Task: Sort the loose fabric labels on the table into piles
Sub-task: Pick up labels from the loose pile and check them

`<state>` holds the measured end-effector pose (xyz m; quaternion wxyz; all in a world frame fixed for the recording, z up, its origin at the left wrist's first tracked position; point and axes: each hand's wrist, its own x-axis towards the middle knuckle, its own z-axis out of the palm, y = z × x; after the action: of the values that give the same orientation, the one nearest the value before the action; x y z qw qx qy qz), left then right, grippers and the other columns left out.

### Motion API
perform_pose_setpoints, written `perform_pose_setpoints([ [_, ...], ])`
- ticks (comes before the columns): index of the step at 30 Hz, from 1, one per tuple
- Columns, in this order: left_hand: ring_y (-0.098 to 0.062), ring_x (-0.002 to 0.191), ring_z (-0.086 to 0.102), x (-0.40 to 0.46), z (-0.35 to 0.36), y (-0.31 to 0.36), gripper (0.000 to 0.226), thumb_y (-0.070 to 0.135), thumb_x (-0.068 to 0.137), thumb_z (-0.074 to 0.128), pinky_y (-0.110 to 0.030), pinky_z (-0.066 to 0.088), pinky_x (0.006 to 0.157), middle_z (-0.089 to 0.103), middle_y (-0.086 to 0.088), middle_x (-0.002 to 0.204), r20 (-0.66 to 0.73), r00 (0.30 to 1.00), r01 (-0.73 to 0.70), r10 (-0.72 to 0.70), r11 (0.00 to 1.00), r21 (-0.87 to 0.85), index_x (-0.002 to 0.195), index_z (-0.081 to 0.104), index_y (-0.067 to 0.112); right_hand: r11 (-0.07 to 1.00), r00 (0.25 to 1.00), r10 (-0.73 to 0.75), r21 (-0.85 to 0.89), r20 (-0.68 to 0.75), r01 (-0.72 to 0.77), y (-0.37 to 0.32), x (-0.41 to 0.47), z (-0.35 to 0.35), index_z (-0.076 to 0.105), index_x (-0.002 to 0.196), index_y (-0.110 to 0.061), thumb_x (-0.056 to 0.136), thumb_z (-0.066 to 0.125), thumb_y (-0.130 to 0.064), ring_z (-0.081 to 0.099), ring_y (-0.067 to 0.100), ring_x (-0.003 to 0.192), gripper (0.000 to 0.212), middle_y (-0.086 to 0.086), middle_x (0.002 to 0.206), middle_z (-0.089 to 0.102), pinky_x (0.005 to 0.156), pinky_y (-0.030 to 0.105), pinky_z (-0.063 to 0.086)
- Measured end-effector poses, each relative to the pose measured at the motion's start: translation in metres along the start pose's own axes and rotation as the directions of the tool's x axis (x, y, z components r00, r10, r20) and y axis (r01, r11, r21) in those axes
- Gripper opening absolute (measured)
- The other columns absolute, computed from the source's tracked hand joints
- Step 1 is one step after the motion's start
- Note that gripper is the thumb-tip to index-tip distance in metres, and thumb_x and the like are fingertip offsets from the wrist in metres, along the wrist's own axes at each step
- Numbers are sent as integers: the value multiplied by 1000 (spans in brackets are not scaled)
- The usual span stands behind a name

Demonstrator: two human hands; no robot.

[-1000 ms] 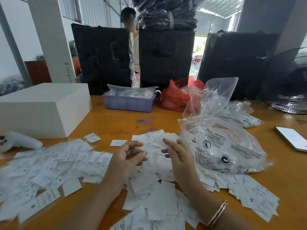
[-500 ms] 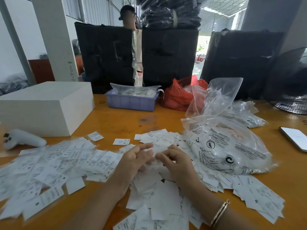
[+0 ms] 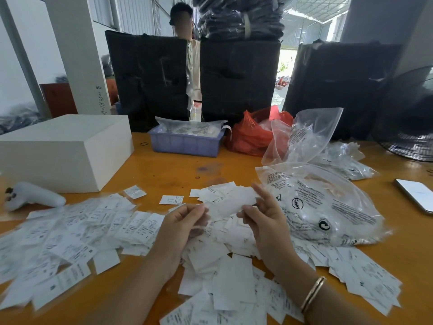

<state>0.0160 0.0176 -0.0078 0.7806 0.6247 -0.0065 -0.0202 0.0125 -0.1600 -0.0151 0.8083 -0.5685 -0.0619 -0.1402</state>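
Held label: a white rectangular fabric label (image 3: 230, 202) is held up between the two hands, just above the middle heap; its print is too blurred to be read.
Left hand: the left hand (image 3: 185, 225) is closed in a pinch on the label's left end, with thumb and fingers curled together.
Right hand: the right hand (image 3: 264, 218) is pinched on the label's right end by thumb and forefinger, while the other fingers are spread upward.
Unsorted heap: a loose jumble of white printed fabric labels (image 3: 225, 277) is spread on the orange wooden table (image 3: 178, 170) beneath and in front of the hands.
Sorted side: a wider spread of overlapping white labels (image 3: 77, 231) lies to the left; whether it is a finished pile cannot be told.
Step judged: a single label is probably being separated and read before it is placed.
Method advised: the label should be drawn taut and flat so that the print can be checked, and only one layer should be gripped, since thin labels cling together.
Hazard: the clear printed plastic bag (image 3: 321, 205) lies against the heap's right edge, and labels could be hidden under it.
Placement advised: each label should be laid squarely on its pile, print up.
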Motion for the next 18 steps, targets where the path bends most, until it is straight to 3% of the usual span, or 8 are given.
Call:
perform_pose_setpoints([
  [3,-11,79,69,-1,1,2,15,32,68,68,-25,51,67,74,-2,85,54,998,26,-20,993,-111,71,75,19,996,998,-35,-84,53,39,1,-1,1,74,68,-19,83,53,16,65,17,93,44,-4,88,70,72,21,53],
  [7,-15,80,71,2,0,6,13,24,67,69,-27,57,64,74,-3,96,115,992,89,-60,960,-265,69,73,12,961,991,-77,-257,110,103,2,-3,6,70,55,-25,79,46,23,58,-1,98,59,-15,98,64,70,17,46],
  [10,-21,81,71,2,0,5,15,23,67,71,-27,57,65,73,-10,89,155,985,117,-76,954,-277,72,74,10,929,985,-121,-337,119,154,1,-4,6,69,54,-29,78,46,24,58,-8,91,63,-11,94,65,69,7,42],
  [14,-16,74,71,2,0,0,16,31,63,72,-19,54,63,73,-8,77,84,996,35,-27,995,-89,70,76,17,912,973,-92,-373,211,167,3,-4,5,70,66,-24,82,42,22,61,-1,92,56,-13,84,69,76,10,42],
  [16,-13,72,70,3,-1,-1,16,34,62,72,-19,54,65,72,-3,73,48,999,0,1,999,-34,69,75,20,964,971,-18,-253,240,81,2,-4,5,73,72,-17,85,40,14,61,10,90,47,-8,85,69,75,18,46],
  [18,-13,73,70,4,-1,-2,18,35,62,71,-20,55,68,72,-2,73,18,999,-47,47,999,7,71,76,20,995,965,67,-83,253,-47,1,-3,6,75,84,-12,90,47,-7,62,19,89,29,0,90,69,74,26,50],
])
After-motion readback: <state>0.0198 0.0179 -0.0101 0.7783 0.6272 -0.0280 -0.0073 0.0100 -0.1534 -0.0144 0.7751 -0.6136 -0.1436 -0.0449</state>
